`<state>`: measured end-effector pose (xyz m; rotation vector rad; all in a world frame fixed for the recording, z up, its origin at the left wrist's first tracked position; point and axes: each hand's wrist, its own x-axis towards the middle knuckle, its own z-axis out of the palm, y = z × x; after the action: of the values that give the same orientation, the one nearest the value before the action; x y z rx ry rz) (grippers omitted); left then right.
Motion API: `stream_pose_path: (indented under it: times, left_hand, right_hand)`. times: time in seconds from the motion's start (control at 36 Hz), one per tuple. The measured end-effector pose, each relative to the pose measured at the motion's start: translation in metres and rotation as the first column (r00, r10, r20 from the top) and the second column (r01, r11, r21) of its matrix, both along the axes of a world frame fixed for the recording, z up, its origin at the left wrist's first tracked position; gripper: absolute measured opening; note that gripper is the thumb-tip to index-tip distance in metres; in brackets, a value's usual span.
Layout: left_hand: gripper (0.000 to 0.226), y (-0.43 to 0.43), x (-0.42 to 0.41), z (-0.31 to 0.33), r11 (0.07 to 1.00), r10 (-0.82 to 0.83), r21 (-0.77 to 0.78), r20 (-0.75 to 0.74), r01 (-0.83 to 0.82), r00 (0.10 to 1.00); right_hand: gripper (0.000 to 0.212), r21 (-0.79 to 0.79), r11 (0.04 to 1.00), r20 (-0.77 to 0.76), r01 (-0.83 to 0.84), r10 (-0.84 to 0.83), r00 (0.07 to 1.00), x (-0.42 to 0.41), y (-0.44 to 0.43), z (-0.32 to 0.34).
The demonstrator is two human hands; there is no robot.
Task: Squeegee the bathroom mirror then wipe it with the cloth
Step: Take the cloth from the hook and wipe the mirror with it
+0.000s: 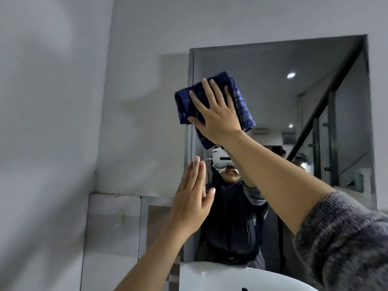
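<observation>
Right hand [214, 114] flat, fingers spread, presses blue cloth [241, 101] on mirror [273, 185] top. Left hand [191, 202] open, empty. No squeegee seen. Wiping step under way, lower mirror left.

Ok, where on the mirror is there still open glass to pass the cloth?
Open glass lies right of the blue cloth, out to the mirror frame's right edge, and above it to the top edge. The upper-left corner is crowded: the right hand presses the cloth there, and the empty left hand is raised by the left edge.
</observation>
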<state>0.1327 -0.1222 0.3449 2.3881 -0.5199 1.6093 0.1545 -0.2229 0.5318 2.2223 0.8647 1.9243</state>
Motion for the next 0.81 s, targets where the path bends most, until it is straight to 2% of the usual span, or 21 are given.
stream_pose_path:
  times: [0.11, 0.22, 0.42, 0.61, 0.72, 0.81]
  left_hand:
    - [0.071, -0.01, 0.0, -0.005, 0.999, 0.001, -0.052, 0.01, -0.001, 1.0]
    - [0.072, -0.011, 0.007, -0.005, 0.998, 0.029, -0.056, 0.009, -0.028, 1.0]
    - [0.072, -0.008, 0.005, -0.006, 0.999, 0.032, -0.045, 0.033, -0.03, 0.999]
    - [0.071, -0.001, 0.016, -0.009, 0.997, 0.042, -0.065, 0.005, -0.042, 0.999]
    - [0.072, 0.001, 0.01, -0.011, 0.998, 0.03, -0.05, 0.029, -0.029, 0.999]
    - [0.07, 0.002, 0.009, -0.01, 0.999, 0.024, -0.034, 0.038, -0.023, 0.999]
  right_hand:
    - [0.062, -0.212, 0.975, 0.064, 0.063, -0.051, 0.997, 0.002, -0.03, -0.007]
    - [0.064, -0.224, 0.965, 0.078, 0.137, -0.123, 0.989, 0.003, -0.079, -0.008]
    - [0.067, 0.063, 0.989, 0.007, 0.137, -0.137, 0.991, 0.003, -0.174, -0.01]
    - [0.068, 0.322, 0.935, -0.066, 0.152, -0.138, 0.988, 0.004, -0.215, -0.018]
    - [0.066, 0.51, 0.849, -0.11, 0.137, -0.094, 0.989, 0.003, -0.21, -0.035]
    - [0.067, 0.693, 0.704, -0.152, 0.156, -0.069, 0.986, 0.004, -0.201, -0.05]
